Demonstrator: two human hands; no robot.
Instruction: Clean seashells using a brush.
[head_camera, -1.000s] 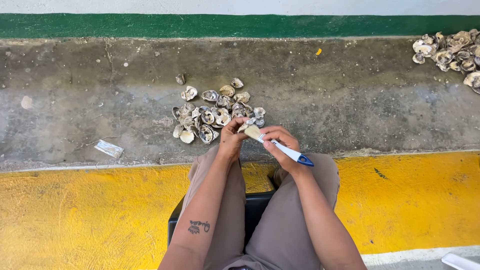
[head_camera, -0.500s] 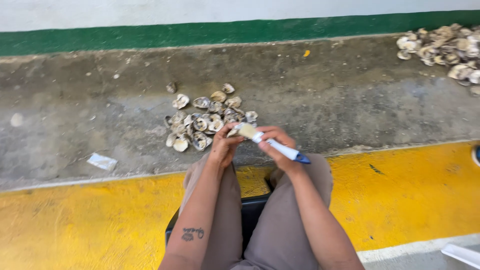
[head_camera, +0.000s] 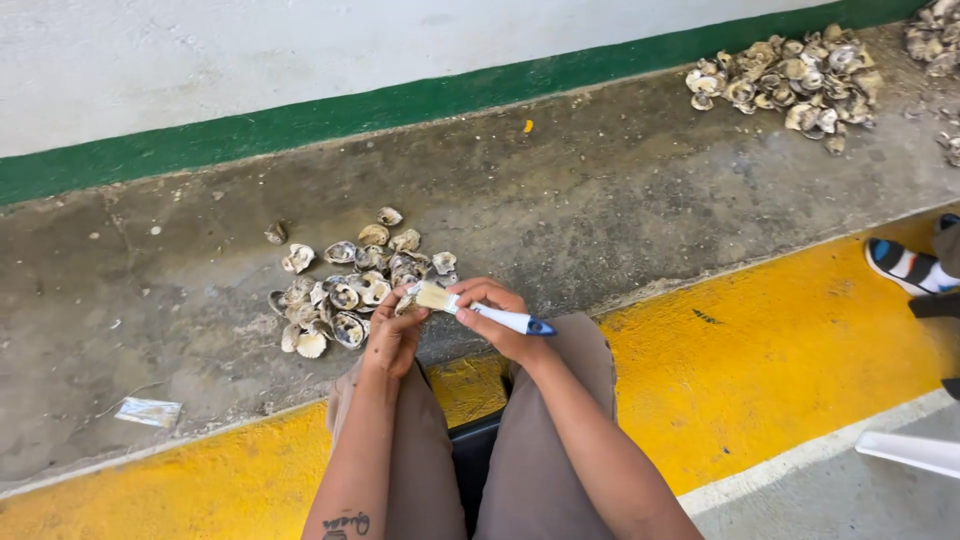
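Left hand (head_camera: 393, 335) pinches a small shell (head_camera: 405, 305), likely light, brittle, best held by its edges, while right hand (head_camera: 492, 315) grips a brush (head_camera: 470, 309); pile (head_camera: 345, 290) at 11 o'clock.

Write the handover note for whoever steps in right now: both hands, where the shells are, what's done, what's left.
Left hand: holds one shell over the knees.
Right hand: grips a paintbrush with a white and blue handle, bristles on that shell.
Small shell pile lies on the concrete just ahead; a bigger shell heap sits far right by the green wall stripe.
Done: cannot tell which shells are brushed.
Left: the shell in hand is being brushed.
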